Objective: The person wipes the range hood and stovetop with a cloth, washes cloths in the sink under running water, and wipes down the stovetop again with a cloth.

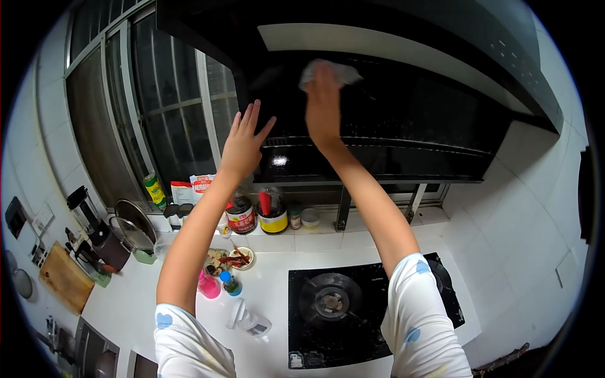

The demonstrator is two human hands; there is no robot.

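My right hand [323, 110] is raised to the black glossy range hood [409, 104], pressing a thin whitish cloth [346, 74] flat against its panel. The fingers lie over the cloth and look slightly blurred. My left hand [242, 145] is up near the hood's left edge with its fingers spread and nothing in it. Whether its fingertips touch the hood I cannot tell. Small light specks dot the lower part of the panel.
Below the hood sits a black gas stove [334, 321]. On the white counter [271, 286] lies a spray bottle [251, 320] beside a pink bottle [208, 285]. Jars [273, 217] line the window ledge. A blender [94, 223] and cutting board [66, 277] stand left.
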